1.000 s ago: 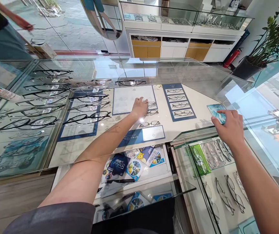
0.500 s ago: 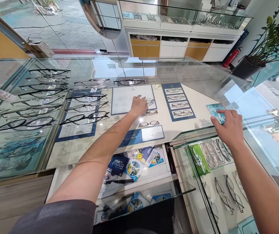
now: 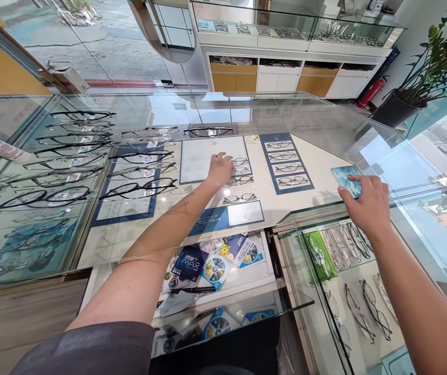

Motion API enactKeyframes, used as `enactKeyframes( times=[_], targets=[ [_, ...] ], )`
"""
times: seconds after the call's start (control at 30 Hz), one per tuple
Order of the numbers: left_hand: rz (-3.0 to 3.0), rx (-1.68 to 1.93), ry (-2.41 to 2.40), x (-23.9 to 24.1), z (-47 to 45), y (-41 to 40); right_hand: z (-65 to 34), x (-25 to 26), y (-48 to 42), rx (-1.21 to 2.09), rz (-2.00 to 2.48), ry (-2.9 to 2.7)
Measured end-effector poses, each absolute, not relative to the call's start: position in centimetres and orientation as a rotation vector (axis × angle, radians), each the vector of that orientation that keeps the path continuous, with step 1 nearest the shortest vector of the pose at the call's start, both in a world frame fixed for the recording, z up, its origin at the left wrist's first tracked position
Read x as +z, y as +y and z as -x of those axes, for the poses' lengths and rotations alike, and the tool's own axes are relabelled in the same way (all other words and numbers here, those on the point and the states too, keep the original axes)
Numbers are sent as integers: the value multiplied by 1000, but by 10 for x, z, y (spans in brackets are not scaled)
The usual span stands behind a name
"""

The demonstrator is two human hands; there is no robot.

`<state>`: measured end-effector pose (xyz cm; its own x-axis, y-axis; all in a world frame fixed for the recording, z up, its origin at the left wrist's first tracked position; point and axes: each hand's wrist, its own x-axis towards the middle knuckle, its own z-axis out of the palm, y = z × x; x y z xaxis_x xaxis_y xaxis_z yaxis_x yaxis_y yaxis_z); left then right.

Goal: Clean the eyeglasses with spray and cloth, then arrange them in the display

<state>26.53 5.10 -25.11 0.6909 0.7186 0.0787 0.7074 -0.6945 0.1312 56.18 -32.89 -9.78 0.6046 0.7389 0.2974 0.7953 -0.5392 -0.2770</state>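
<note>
Open drawer (image 3: 252, 286): short of my left hand, under that forearm, with disc-marked packets (image 3: 215, 269) loose inside, probably kept there for quick reach.
Side compartment (image 3: 346, 276): short of my right hand; eyeglasses lie in rows, presumably so each can be lifted out singly.
Loose pair (image 3: 240, 198): nearer me than my left hand and a little to its right, lying by itself.
Right hand (image 3: 367, 200): palm down, half open, thumb apart from the fingers, over the turquoise card (image 3: 346, 179). I see nothing in its grip; I judge it steadies me while I lean.
Left hand (image 3: 220, 169): reaching under the glass top of the table (image 3: 324, 160), fingers loosely bent. I cannot tell whether they have hold of anything; the hand hides its own fingertips.
Pair at my fingertips (image 3: 241, 162): just right of my left hand, well left of my right, on the right edge of the white board (image 3: 195, 159), which likely sets off thin frames.
Navy card (image 3: 299, 190): between my hands, four pairs in a column, seemingly spaced for comparing.
Far pair (image 3: 208, 132): beyond my left hand, past the board's far edge, tag showing, perhaps turned so it can be read.
</note>
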Motion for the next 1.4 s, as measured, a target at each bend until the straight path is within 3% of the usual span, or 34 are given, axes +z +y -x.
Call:
enactKeyframes(
  times=[0.4,1.4],
  targets=[
    [-2813,182,1190,-261,-271,61,-567,-103,-330,-220,2437,-1253],
    [-2711,165,1213,-234,-281,63,-566,-101,-329,-195,2449,-1243]
  ],
)
